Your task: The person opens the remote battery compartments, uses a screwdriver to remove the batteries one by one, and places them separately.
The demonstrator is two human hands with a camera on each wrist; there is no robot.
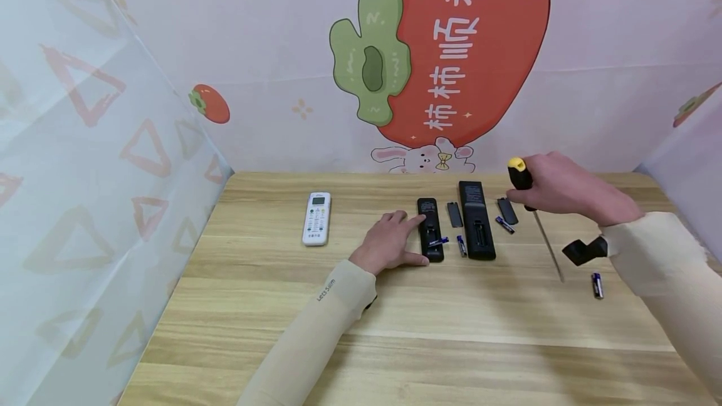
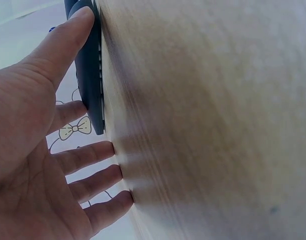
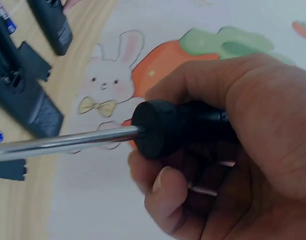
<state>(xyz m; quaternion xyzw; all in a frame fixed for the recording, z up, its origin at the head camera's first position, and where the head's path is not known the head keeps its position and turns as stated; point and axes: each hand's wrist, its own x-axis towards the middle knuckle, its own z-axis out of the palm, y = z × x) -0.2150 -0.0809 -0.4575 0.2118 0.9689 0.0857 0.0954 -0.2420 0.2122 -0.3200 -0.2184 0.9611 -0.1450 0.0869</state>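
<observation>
My left hand rests at the left side of a small black remote, which lies back up with its battery bay exposed. In the left wrist view the thumb presses its edge and the index finger touches its side, while the other fingers reach straight to the table. A blue-and-silver battery lies slantwise across the bay. My right hand grips a screwdriver by its black-and-yellow handle, above the table's right part. Its long metal shaft points down and toward the front.
A longer black remote with an exposed bay lies right of the small one. Two battery covers lie beside it. Loose batteries are scattered nearby. A white remote lies at left. Printed cloth walls surround the wooden table.
</observation>
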